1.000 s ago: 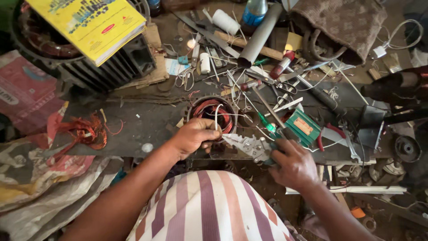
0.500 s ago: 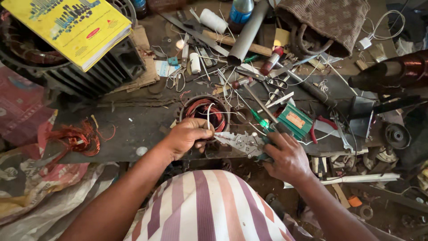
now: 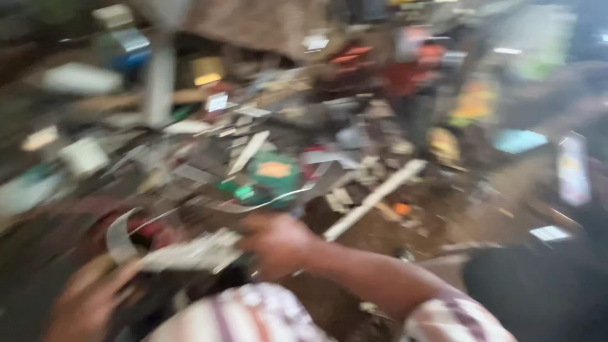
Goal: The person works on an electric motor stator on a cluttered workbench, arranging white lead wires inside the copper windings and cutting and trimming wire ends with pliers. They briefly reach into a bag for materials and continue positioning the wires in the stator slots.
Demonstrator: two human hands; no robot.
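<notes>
Head view, heavily motion-blurred. The right hand (image 3: 275, 244), low and centre in the frame, has its fingers (image 3: 256, 229) curled shut on the right end of a pale, ragged strip of sheet material (image 3: 190, 253) that runs leftward from the fist. The left hand (image 3: 85, 301), in the lower left corner, lies at the strip's other end; its fingers are smeared by blur, and whether they pinch the strip or merely rest beside it cannot be told. Just above the strip a curved grey metal band (image 3: 119, 237) arcs beside a reddish round coil (image 3: 152, 231), only partly legible. Judged from this pose, the step in hand is holding and working the strip between the two hands over the desk (image 3: 380, 237); the next move would call for a steady grip at both ends and a settled view. Further out, centre frame, sits a green box-like part with an orange face (image 3: 273, 174), with a long pale bar (image 3: 373, 199) slanting down to its right. The upper left holds a grey tube (image 3: 158, 85) standing across a white cylinder (image 3: 79, 79). No container can be made out with certainty: a pale tub-like shape (image 3: 82, 155) at the left edge may be one, but its contents are not visible. A striped shirt (image 3: 253, 316) fills the bottom edge.
</notes>
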